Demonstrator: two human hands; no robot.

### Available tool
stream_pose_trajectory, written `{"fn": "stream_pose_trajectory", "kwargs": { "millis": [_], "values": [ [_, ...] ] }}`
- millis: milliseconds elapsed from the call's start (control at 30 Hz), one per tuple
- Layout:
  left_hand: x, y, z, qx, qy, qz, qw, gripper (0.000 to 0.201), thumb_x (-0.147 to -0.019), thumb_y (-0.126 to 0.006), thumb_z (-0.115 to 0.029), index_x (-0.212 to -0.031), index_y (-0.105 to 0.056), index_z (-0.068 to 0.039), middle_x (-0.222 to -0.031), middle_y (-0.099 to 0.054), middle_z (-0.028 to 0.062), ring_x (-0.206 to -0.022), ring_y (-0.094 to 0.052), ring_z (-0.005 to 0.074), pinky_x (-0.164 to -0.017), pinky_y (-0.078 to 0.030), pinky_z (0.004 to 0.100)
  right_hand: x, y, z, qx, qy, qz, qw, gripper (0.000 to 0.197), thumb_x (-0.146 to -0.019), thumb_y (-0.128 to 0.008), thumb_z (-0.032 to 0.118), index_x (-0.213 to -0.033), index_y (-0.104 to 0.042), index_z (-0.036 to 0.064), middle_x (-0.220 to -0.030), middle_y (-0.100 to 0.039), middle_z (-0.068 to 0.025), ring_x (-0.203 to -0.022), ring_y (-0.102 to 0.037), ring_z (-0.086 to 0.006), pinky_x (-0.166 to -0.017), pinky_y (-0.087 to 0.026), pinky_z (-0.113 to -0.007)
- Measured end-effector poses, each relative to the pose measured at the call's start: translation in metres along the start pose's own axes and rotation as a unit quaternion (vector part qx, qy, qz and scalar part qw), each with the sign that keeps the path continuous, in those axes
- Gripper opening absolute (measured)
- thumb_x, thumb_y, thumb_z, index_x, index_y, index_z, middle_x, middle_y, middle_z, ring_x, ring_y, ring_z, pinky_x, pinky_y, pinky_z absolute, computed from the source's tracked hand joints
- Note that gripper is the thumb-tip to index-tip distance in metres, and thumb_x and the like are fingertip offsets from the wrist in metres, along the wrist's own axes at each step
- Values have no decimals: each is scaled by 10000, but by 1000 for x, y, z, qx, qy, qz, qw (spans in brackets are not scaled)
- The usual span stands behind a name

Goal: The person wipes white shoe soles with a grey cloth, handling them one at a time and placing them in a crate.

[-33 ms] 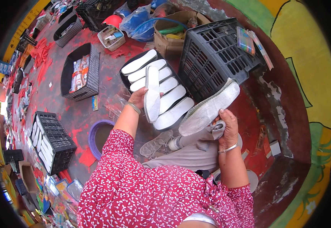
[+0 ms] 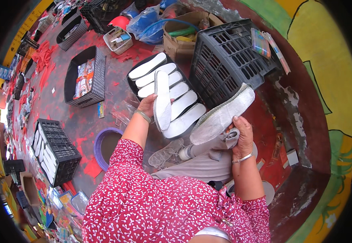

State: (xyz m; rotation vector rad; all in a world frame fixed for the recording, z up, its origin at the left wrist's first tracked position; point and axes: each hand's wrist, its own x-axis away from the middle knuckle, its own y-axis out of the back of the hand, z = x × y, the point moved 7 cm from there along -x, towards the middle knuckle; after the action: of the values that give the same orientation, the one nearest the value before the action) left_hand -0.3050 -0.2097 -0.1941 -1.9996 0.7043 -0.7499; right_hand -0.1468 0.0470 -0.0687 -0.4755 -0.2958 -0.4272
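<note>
My left hand (image 2: 147, 104) grips a white shoe sole (image 2: 162, 99) with a grey edge by its side, thumb on top. This sole slants over a dark bin (image 2: 132, 84), where several white soles (image 2: 184, 104) lie side by side. My right hand (image 2: 243, 135) is closed on another white sole (image 2: 223, 116), whose rim looks stitched in grey-green. That sole tilts up to the right, above my lap. A rolled grey cloth piece (image 2: 232, 138) is pressed against it under my right fingers; how the two join is hidden.
A large grey plastic crate (image 2: 224, 56) stands beyond my right hand, against the wall. A purple basin (image 2: 104, 148) sits left of my legs. Further left are a black crate of white soles (image 2: 60, 152) and a woven basket (image 2: 91, 95) with packets. Red scraps litter the floor.
</note>
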Motion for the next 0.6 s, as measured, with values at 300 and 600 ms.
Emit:
{"fn": "stream_pose_trajectory", "kwargs": {
  "millis": [300, 600],
  "values": [
    [-37, 22, 39, -733, 98, -110, 664, 544, -630, -735, -213, -1083, -542, 18, -930, -613, 172, -917, -614, 284, -844, -465, 341, -1, 5, -2, -36, 1, -24, 999, 179, -822, -635, 174, -758, -584, 14, -635, -581, -57, -539, -568, -139, -504, -478, -250],
    [-48, 14, 98, -860, 47, -166, 481, 430, -684, -698, -195, -1019, -541, 22, -1088, -516, 228, -1079, -482, 360, -878, -448, 398, -1, 9, -4, -50, -20, -47, 997, 168, -833, -627, 156, -747, -592, 16, -642, -590, -51, -529, -563, -119, -472, -479, -247]
  ]
}}
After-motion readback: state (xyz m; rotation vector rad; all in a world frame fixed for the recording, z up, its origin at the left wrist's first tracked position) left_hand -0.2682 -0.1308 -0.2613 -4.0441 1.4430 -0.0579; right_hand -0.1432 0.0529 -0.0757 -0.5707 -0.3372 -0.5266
